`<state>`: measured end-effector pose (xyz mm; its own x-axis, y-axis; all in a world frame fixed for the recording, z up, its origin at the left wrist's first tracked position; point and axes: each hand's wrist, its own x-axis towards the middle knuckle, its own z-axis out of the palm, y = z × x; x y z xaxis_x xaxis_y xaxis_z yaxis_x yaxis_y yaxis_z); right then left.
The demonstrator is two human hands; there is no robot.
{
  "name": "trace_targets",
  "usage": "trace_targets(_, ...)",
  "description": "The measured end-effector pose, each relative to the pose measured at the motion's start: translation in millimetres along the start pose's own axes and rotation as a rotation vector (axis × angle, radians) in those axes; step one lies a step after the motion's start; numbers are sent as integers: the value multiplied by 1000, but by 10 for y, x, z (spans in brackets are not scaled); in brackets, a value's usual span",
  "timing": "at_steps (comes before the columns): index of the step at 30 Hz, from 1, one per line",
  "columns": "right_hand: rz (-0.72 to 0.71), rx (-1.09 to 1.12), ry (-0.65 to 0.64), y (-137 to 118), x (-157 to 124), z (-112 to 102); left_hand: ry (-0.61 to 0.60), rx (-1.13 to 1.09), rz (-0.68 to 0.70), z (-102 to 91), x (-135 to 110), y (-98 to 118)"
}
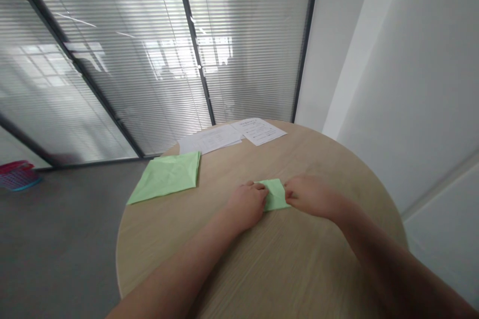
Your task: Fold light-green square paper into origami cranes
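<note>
A small light-green folded cloth (275, 194) lies flat on the round wooden table, between my two hands. My left hand (247, 204) rests over its left end, fingers bent and together against the cloth. At the right edge, my right hand (309, 195) is closed, with thumb and fingers pinching the cloth's side; the fingertips are partly hidden. A larger light-green folded cloth (168, 174) lies to the left, near the table's edge, apart from both hands.
Printed white sheets (258, 131) and more white papers (211, 138) overlap at the table's (299, 269) far side. Blinds behind glass (254, 60) stand beyond it, a white wall (419, 84) to the right. A red and blue plastic basket (18, 175) sits on the floor at far left.
</note>
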<state>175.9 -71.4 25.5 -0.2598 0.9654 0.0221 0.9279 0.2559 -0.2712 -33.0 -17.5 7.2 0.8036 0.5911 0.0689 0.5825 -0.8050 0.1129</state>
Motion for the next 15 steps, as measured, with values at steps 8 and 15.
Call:
trace_targets(8,-299,166,-3,84,169,55,58,-93,-37,8,20,-250)
trace_targets(15,-360,139,56,-45,193,152,111,-103,-2,18,10,-374)
